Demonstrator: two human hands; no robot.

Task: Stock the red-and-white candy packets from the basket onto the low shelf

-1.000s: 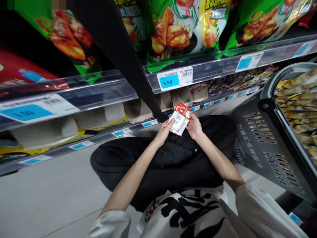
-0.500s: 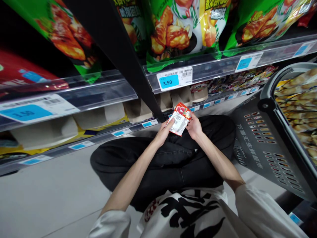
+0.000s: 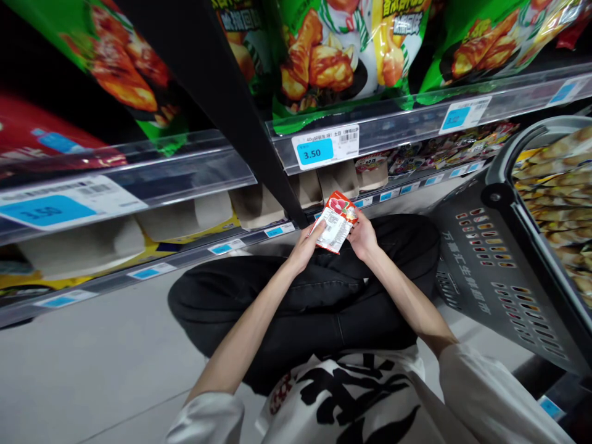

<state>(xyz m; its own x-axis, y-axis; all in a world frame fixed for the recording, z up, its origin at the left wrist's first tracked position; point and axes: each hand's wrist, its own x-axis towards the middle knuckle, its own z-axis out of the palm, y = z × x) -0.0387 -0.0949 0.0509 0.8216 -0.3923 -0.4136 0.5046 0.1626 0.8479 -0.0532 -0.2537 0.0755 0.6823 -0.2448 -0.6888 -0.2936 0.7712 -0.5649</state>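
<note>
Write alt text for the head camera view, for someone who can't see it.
Two bare hands, left and right, hold a small red-and-white packet above the crossed legs of a person seated beside store shelves. A gray basket full of packaged food stands at the right.

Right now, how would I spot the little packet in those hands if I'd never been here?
Start at the big green bags on the shelf, then look down to the black trousers. Above them, the left hand and right hand hold a small packet. Unlike the green bags, it is red-edged, with a white printed panel and pinkish-red shapes.
</note>
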